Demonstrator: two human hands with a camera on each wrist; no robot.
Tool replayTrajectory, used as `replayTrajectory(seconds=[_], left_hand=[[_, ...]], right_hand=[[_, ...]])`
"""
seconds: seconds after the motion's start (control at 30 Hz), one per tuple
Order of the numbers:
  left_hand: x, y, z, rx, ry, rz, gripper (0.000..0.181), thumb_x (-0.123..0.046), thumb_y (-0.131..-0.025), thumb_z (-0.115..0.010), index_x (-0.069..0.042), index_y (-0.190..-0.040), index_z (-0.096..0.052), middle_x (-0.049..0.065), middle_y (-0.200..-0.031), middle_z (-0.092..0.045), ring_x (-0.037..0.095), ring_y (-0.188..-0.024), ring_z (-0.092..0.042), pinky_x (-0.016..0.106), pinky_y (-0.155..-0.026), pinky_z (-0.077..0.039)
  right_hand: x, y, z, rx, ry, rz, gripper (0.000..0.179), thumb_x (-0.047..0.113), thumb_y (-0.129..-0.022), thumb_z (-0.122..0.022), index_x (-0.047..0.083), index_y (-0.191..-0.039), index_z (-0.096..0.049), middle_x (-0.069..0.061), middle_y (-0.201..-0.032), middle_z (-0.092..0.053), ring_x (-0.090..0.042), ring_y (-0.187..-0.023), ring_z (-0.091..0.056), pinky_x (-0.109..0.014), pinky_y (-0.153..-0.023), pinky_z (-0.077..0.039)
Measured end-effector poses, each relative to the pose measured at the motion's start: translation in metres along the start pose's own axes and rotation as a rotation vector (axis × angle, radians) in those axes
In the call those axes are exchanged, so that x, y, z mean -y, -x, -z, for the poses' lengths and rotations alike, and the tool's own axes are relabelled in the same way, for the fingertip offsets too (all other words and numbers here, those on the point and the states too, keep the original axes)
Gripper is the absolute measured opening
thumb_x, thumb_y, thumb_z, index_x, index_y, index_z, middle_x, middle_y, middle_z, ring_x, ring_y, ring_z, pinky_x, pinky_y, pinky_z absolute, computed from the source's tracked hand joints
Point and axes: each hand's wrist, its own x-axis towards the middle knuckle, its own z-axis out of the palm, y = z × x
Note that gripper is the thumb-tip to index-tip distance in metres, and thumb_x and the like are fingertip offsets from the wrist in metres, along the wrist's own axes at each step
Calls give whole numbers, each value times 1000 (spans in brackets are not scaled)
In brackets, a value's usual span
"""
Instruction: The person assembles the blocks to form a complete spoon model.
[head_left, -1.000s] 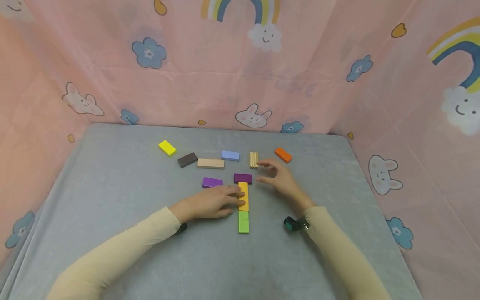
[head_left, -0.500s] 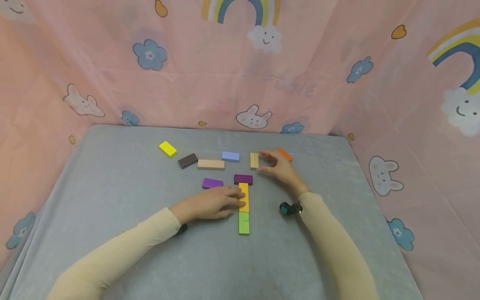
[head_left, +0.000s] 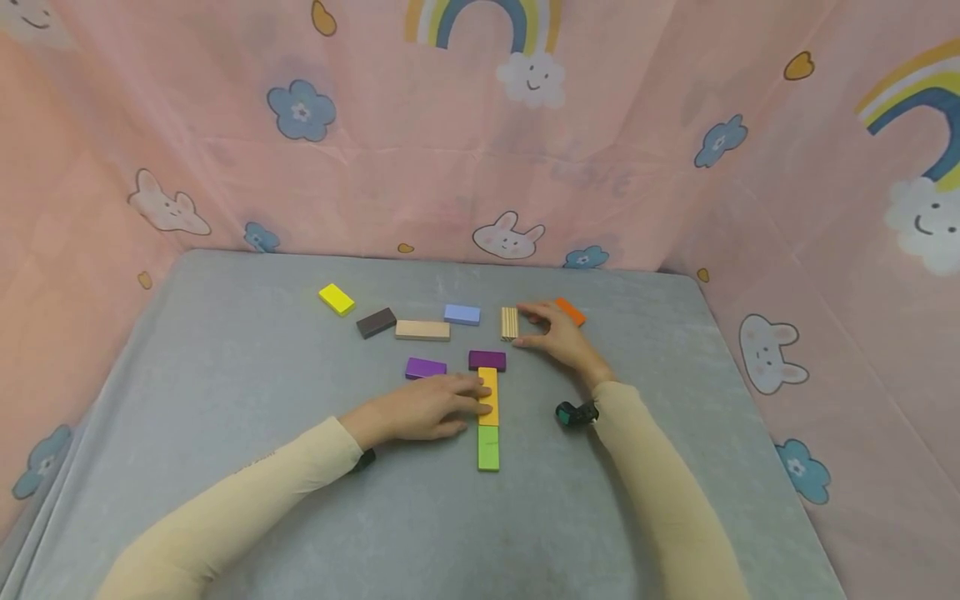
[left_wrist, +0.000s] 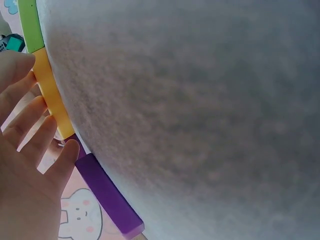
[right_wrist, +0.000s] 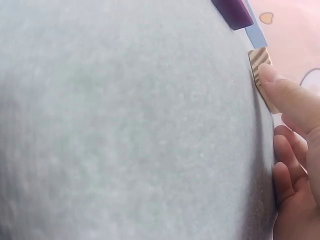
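My left hand point(head_left: 431, 407) rests with extended fingers on the yellow-orange block point(head_left: 488, 383); in the left wrist view its fingertips lie along that block point(left_wrist: 51, 92). A green block point(head_left: 488, 450) adjoins its near end, and a dark purple block point(head_left: 487, 361) lies crosswise at its far end. Farther back, my right hand point(head_left: 562, 337) holds a striped wooden block point(head_left: 509, 323) between thumb and index finger. In the right wrist view the thumb point(right_wrist: 287, 95) presses the block's striped end, while the other fingers curl beside it. A violet block point(head_left: 425, 367) lies just beyond my left hand.
Toward the back of the grey-covered table point(head_left: 262, 358) lie a yellow block point(head_left: 336, 299), a dark brown block point(head_left: 377, 322), a tan block point(head_left: 422, 331) and a light blue block point(head_left: 462, 314). An orange block point(head_left: 572, 312) is partly hidden behind my right hand. Pink printed cloth point(head_left: 420, 183) surrounds the table.
The right hand has moved away from me, up to the striped block, and its thumb and index finger have closed at the block's ends. The left hand stays on the yellow-orange block.
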Motion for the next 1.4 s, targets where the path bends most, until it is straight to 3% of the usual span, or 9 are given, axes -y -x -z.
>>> replayTrajectory(seconds=[0.93, 1.4], left_hand=[[-1, 0, 1, 19, 6, 18, 41, -26, -99, -58, -26, -140, -57, -6, -154, -47, 16, -148, -38, 39, -122, -34], [-3, 1, 3, -1, 19, 2, 40, -24, -99, -59, -23, -138, -59, -3, -152, -50, 19, -147, -40, 41, -120, -36]], right_hand=[[3, 1, -3, -59, -30, -20, 60, 28, -79, -84, 13, -132, -61, -8, -134, -61, -27, -120, -56, -47, -107, -46], [9, 20, 1, -68, -63, -36, 63, 35, -75, -87, 14, -128, -61, -6, -127, -64, -25, -118, -58, -44, -100, -48]])
